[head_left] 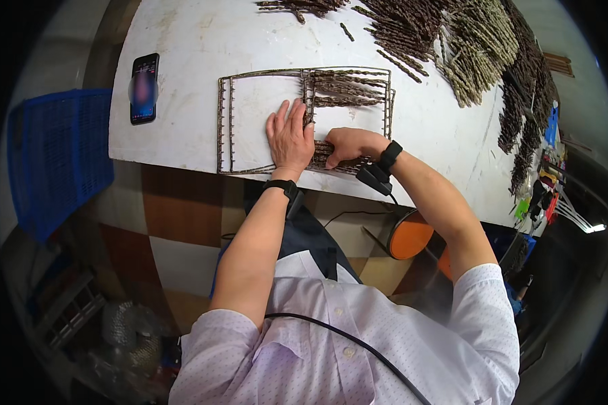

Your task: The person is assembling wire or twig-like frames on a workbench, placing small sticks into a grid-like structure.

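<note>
A rectangular dark metal frame (pixel 220 125), with small pegs along its bars, lies flat near the front edge of the white table. Dark braided strands (pixel 348 88) are stretched side by side across its upper right section. My left hand (pixel 292 140) rests flat on the frame's middle bar, fingers stretched out and pointing away from me. Just to its right, my right hand (pixel 352 144) is closed over more dark braided strands (pixel 325 159) in the lower right section. Its fingertips and the strand ends there are partly hidden.
Loose dark strands (pixel 405 30) and a paler, greenish bundle (pixel 485 40) are heaped at the table's far right. A phone (pixel 144 88) lies at the left. Beside the table stands a blue plastic crate (pixel 64 152). An orange round seat (pixel 411 235) is below the front edge.
</note>
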Demonstrator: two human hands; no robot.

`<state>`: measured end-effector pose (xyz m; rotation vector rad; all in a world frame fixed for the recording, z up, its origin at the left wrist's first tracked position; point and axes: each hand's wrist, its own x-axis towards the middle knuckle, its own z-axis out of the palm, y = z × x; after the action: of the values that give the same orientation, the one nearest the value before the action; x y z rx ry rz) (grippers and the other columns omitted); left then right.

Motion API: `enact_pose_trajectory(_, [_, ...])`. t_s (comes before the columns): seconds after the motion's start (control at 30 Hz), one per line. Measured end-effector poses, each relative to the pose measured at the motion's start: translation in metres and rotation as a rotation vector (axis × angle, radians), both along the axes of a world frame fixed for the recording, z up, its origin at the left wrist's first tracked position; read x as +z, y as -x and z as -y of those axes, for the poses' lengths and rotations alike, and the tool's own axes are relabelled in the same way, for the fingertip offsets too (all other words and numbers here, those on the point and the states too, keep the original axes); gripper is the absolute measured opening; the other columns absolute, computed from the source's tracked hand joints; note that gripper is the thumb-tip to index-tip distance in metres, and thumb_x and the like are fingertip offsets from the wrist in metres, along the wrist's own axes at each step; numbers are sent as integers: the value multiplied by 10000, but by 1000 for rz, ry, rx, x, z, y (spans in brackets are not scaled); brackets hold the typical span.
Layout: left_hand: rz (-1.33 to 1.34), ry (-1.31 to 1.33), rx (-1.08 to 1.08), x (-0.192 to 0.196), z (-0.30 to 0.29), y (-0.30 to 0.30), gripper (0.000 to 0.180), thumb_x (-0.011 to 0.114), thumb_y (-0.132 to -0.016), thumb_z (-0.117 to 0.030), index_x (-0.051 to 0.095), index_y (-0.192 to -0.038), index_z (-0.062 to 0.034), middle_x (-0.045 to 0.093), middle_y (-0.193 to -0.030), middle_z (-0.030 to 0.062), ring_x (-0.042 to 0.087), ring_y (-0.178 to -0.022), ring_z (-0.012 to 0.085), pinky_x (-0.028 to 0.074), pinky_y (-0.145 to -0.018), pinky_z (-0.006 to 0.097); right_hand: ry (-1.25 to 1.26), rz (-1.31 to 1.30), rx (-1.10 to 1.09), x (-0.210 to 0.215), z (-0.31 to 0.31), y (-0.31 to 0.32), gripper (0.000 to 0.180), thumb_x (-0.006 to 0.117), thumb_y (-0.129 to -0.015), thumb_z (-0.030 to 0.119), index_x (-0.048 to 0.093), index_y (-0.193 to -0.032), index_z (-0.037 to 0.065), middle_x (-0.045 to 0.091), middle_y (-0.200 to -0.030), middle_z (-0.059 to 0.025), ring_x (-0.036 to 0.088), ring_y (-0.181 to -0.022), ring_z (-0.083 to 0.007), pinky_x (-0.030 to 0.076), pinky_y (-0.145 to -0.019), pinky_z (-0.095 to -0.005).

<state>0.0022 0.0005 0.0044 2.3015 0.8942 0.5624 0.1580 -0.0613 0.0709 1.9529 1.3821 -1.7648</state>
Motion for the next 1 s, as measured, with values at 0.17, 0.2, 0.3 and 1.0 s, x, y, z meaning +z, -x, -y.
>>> enact_pose_trajectory(0.17, [12, 69, 15, -1, 3, 0, 422, 578, -868, -180, 524, -1279, -103, 551, -1369, 44, 389, -1349, 263, 235, -1120, 485, -82, -47, -199, -8, 18, 1, 450, 793, -690, 294, 682, -1001, -12, 695, -903, -205, 665, -862, -359, 511, -769, -415])
enact_pose_trajectory(0.2, [10, 69, 22, -2, 2, 0, 422, 578, -868, -180, 524, -1279, -103, 551, -1369, 44, 389, -1349, 263, 235, -1120, 485, -81, -50, -193, -10, 23, 5, 450, 793, -690, 294, 682, -1001, -12, 695, -903, -205, 665, -862, -359, 511, -769, -415])
enact_pose_trajectory(0.3, [-8, 68, 15, -2, 0, 4, 401, 586, -865, -180, 537, -1257, -112, 559, -1360, 42, 408, -1333, 257, 251, -1112, 479, -337, 225, -184, -2, 39, 28, 303, 744, -741, 218, 635, -978, 63, 671, -809, -133, 641, -826, -355, 496, -734, -454])
enact_pose_trajectory(1.0, [-59, 25, 24, 3, -1, 6, 474, 656, -845, -255, 521, -1268, -91, 528, -1357, 68, 400, -1324, 284, 250, -1107, 489, -368, -759, -2469, 16, -40, -65, 226, 552, -981, 197, 513, -803, 63, 550, -692, -55, 530, -650, -209, 485, -639, -375])
